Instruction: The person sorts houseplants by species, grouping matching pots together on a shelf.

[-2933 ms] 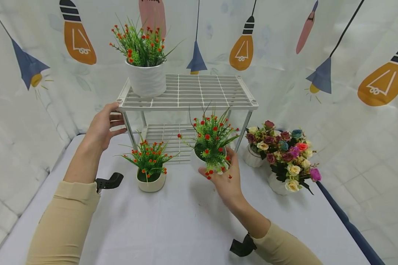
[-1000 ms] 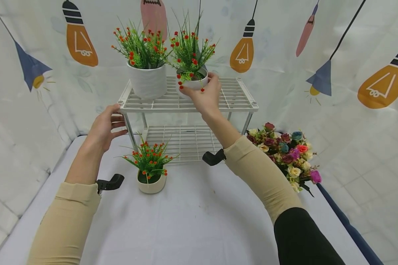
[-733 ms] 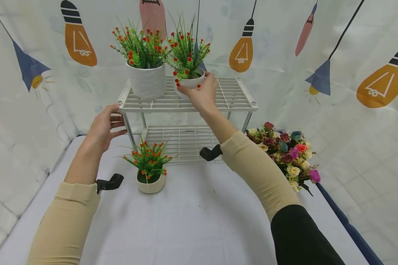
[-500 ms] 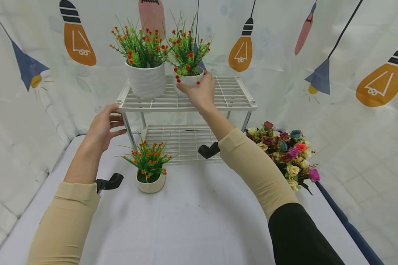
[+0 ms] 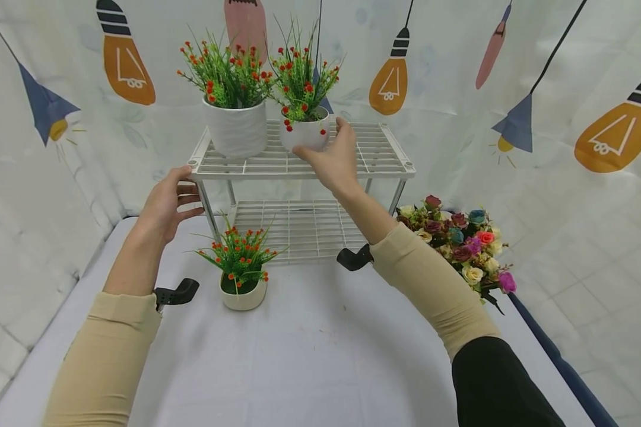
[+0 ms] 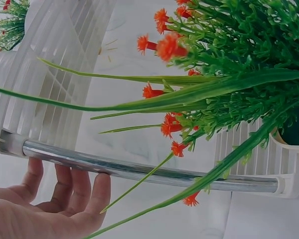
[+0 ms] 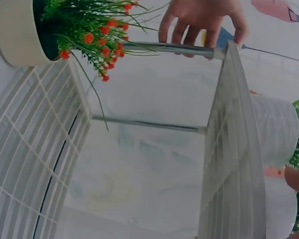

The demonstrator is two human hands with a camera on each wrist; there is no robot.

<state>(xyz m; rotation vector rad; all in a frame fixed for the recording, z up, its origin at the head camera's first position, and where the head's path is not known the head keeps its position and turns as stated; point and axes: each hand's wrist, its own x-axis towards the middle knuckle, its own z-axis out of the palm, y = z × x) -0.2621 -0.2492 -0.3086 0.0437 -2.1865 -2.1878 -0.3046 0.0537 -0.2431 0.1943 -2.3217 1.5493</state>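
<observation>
In the head view, my left hand [image 5: 162,204] holds the front left corner of a white two-tier wire rack [image 5: 320,176]. In the left wrist view its fingertips [image 6: 100,186] lie against the metal post [image 6: 139,168]. My right hand [image 5: 338,160] is spread beside a small white pot [image 5: 305,135] of red-flowered grass on the top tier, thumb and fingers loosened around its right side. Left of that pot stands a larger white ribbed pot [image 5: 238,130] of orange-red flowers. A cream pot [image 5: 244,296] with similar red flowers sits on the table before the rack.
On the right of the table [image 5: 299,367] stands a cluster of multicoloured artificial roses [image 5: 472,252], partly behind the right sleeve [image 5: 438,284]. The lower tier [image 5: 304,228] lies under the top one. A printed curtain [image 5: 448,71] hangs close behind the rack.
The right hand carried the small white pot from in front of the rack up onto the top tier, shifted it slightly left, then let go and drew back right. The left hand stayed.
</observation>
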